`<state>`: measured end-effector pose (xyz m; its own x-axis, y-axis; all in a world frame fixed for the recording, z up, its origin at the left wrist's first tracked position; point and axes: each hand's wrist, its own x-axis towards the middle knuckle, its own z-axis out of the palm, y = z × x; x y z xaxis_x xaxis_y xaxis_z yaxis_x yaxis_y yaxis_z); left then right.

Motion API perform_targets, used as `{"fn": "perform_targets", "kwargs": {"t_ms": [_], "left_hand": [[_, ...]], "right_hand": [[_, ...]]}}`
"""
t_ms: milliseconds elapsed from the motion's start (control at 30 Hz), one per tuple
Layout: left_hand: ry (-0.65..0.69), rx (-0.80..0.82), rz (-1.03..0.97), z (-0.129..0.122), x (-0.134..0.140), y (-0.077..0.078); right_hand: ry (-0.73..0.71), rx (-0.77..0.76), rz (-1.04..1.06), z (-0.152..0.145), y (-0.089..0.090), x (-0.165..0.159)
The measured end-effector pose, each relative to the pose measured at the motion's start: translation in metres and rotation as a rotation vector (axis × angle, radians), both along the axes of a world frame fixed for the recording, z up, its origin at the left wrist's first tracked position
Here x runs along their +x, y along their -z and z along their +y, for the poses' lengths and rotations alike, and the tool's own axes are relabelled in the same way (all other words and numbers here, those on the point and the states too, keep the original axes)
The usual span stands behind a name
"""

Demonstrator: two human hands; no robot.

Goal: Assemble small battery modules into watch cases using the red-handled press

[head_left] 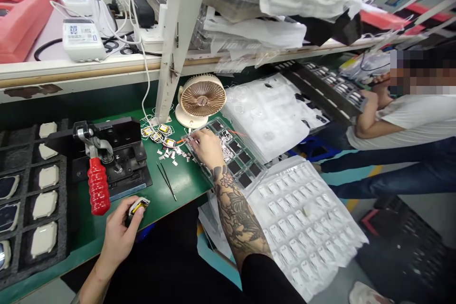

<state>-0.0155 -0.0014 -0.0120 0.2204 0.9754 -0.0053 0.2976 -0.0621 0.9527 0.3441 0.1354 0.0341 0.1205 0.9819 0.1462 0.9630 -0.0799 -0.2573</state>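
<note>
My left hand [123,225] is closed round a small watch-like case [138,205] with yellow and metallic parts showing, held just off the bench's front edge. Over the near left corner of a clear plastic tray [245,179] reaches my right hand [206,146], its fingers bent down. Whatever those fingertips touch is hidden. Dark square pieces and small pale bits lie in the tray. Left of it, small pinkish-white pieces [174,154] are scattered on the green bench, beside several yellow-and-silver modules [164,129]. Black tweezers [166,181] lie nearer to me.
A toggle clamp press with a red handle [98,187] stands left of centre. Further left, a black foam tray [62,242] holds pale cases. A small fan [202,99] stands behind my right hand. A blister sheet [302,228] lies at right. Another person [402,114] works beyond.
</note>
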Motion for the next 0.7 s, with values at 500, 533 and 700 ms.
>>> {"fn": "perform_targets", "kwargs": {"t_ms": [500,533,700], "left_hand": [[-0.009,-0.008,0.008,0.001,0.002,-0.007],[-0.010,-0.004,0.011,0.001,0.002,-0.007],[-0.022,0.016,0.032,-0.001,0.002,-0.006]], "right_hand": [[0.056,0.139,0.285,0.000,0.007,0.017],[0.075,0.151,0.318,-0.001,0.008,0.020],[0.162,0.218,0.453,-0.011,0.013,0.035]]}}
